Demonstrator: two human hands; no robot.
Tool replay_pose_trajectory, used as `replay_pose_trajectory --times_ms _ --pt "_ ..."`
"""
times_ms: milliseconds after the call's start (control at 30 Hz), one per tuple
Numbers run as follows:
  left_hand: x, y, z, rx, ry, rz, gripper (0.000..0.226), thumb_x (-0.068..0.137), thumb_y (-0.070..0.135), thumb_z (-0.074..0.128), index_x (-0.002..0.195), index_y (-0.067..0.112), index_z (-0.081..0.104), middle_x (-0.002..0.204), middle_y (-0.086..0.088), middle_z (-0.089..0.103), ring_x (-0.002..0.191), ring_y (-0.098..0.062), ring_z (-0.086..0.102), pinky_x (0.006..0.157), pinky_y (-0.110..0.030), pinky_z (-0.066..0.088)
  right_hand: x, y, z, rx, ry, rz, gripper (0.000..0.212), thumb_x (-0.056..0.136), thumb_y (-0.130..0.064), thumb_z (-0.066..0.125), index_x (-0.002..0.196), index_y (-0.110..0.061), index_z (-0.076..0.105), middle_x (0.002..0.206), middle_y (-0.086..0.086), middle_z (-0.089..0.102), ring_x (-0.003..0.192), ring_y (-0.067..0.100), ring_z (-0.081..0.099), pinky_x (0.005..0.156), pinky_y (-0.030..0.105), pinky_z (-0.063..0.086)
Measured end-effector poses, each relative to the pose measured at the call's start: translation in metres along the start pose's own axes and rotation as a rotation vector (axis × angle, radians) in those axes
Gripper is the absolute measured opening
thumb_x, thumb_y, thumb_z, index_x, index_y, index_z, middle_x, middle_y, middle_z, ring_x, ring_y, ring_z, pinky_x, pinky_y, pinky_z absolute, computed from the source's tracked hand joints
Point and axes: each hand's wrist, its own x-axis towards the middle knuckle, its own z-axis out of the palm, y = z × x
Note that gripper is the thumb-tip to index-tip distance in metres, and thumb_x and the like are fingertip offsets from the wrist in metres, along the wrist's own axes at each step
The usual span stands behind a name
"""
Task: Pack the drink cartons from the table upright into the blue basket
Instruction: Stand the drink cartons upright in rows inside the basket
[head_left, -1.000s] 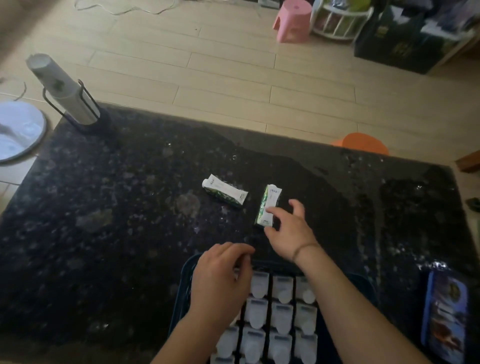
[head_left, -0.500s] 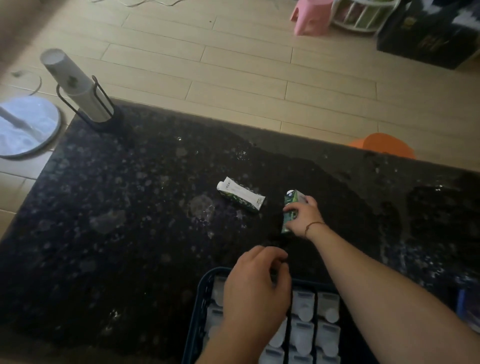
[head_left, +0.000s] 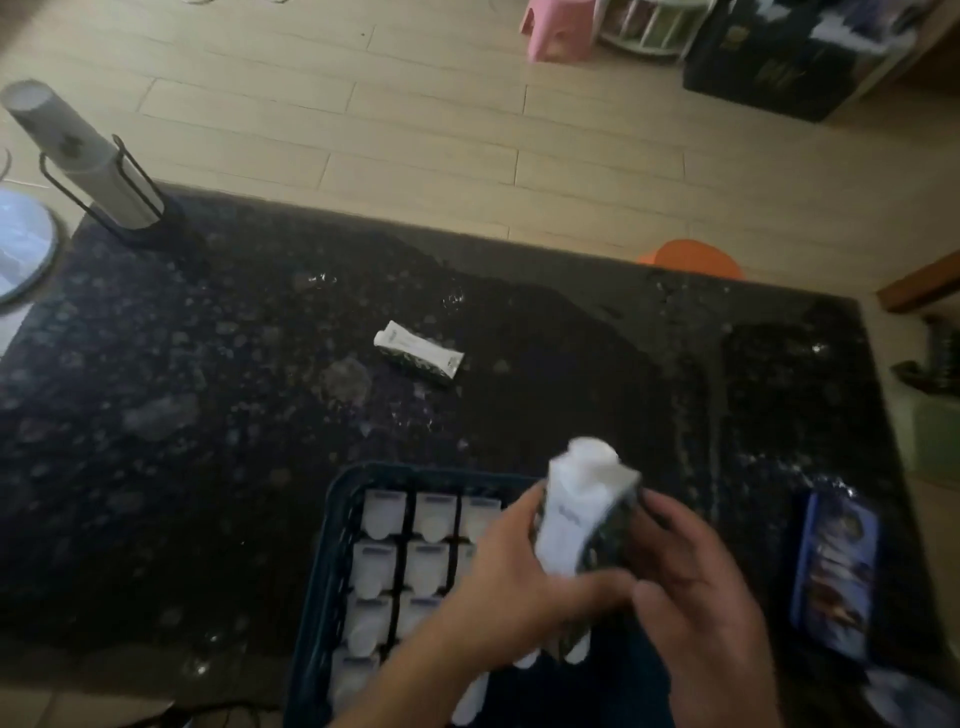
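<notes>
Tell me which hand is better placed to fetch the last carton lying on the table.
Probably the left hand. The lying carton is up and to the left of the blue basket, on its side, while the right hand wraps the held carton more fully.

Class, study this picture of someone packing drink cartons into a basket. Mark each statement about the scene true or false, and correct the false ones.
1. Both hands hold one carton above the basket. True: the left hand and right hand grip the held carton over the blue basket.
2. Two cartons lie loose on the table. False: only one loose carton lies there.
3. The loose carton stands upright. False: it lies on its side.
4. The basket already holds upright cartons in rows. True: packed cartons fill its left part.
5. The basket sits at the far edge of the table. False: it sits at the near edge.
</notes>
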Motion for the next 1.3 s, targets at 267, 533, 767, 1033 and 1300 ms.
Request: replay_pose_trajectory --times_ms 267,533,767,1033,1300 --pt "-0.045 -0.089 0.017 1.125 -0.032 0.281 0.065 0.072 0.061 0.057 0.129 0.039 0.033 0.116 0.009 0.064 0.097 -0.012 0.062 0.078 -0.025 0.052 -0.047 0.03 -0.032 -0.81 -0.116 0.234 0.052 0.061 -0.053 0.078 0.098 -0.055 0.042 0.083 -0.036 0.057 0.073 -0.019 0.057 0.061 -0.002 0.04" --pt "-0.034 -0.11 -0.052 1.537 -0.447 0.251 0.067 0.076 0.062 0.063 0.136 0.035 0.048 0.144 0.007 0.042 0.135 -0.02 0.03 0.114 -0.044 0.024 -0.051 0.096 -0.026 -1.148 -0.358 0.383 0.047 0.069 -0.057 0.064 0.099 -0.041 0.032 0.097 -0.007 0.067 0.084 0.011 0.065 0.072 0.027 0.053" --pt "-0.029 -0.127 -0.059 1.592 -0.322 0.391 0.05 0.072 0.019 0.073 0.118 0.035 0.06 0.119 0.004 0.057 0.109 -0.02 0.05 0.087 -0.041 0.051 -0.032 0.147 0.01 -1.024 -0.356 0.387 0.053 0.078 -0.034 0.067 0.12 -0.027 0.034 0.106 0.002 0.064 0.093 0.021 0.064 0.073 0.032 0.053" --pt "-0.034 -0.126 -0.054 1.539 -0.242 0.342 0.045 0.075 0.035 0.044 0.117 0.036 0.058 0.117 0.006 0.055 0.11 -0.018 0.048 0.09 -0.039 0.044 -0.03 0.155 0.027 -0.763 -0.061 0.457 0.027 0.084 -0.018 0.061 0.095 -0.022 0.036 0.084 0.0 0.06 0.068 0.009 0.056 0.051 0.017 0.041" --pt "-0.031 -0.125 -0.045 1.493 -0.096 0.455 0.021 0.073 0.04 0.062 0.094 0.04 0.064 0.103 0.011 0.059 0.093 -0.011 0.05 0.067 -0.028 0.053 -0.006 0.119 0.022 -1.048 -0.446 0.536 0.037 0.092 -0.044 0.047 0.125 -0.026 0.049 0.128 0.002 0.058 0.118 0.017 0.055 0.095 0.024 0.041"
